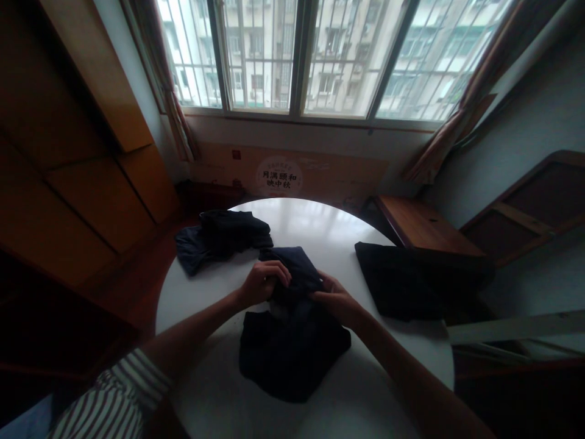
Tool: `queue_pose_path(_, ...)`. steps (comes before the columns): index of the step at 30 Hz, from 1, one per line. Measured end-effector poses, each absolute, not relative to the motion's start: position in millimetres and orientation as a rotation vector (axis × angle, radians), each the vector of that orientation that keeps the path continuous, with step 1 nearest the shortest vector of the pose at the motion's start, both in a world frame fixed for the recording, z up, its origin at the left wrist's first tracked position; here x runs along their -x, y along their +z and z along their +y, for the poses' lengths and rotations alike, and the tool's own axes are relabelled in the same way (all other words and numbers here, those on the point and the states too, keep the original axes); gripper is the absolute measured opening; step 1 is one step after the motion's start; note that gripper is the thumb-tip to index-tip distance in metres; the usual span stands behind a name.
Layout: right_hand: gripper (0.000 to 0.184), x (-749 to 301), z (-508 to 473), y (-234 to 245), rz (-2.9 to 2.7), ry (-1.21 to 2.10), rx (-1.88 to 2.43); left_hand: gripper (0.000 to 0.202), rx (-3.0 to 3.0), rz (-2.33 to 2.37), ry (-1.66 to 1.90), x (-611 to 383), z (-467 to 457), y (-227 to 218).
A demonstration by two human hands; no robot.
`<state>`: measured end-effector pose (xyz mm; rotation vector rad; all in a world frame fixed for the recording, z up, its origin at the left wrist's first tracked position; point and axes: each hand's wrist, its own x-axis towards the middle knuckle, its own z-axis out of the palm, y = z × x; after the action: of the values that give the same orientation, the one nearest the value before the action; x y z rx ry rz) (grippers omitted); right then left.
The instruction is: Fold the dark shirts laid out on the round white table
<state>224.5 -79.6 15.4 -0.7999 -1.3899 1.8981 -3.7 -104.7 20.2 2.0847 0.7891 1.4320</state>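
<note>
Head view: dark garment (292, 356) was pinched by left hand (264, 281) and right hand (335, 299), fingers curled closed on it. Cloth was judged light, limp; best gripped at folds.

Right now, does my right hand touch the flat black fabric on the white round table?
Apart: head view shows white tabletop between right hand and black fabric.

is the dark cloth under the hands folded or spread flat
Partly folded: the dark cloth lies bunched, its upper part gathered in the left hand and right hand.
</note>
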Motion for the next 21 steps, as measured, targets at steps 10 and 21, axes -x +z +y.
queue_pose_path(10,0.028,-257.0,-54.9,12.5,-1.557,1.201,1.037,0.045,-2.256,1.537,0.905,21.9,-82.6,-2.0)
queue_pose_path(21,0.03,-254.4,-48.1,32.7,-1.107,1.628,1.003,0.027,-2.161,1.84,1.109,47.7,-65.0,2.9)
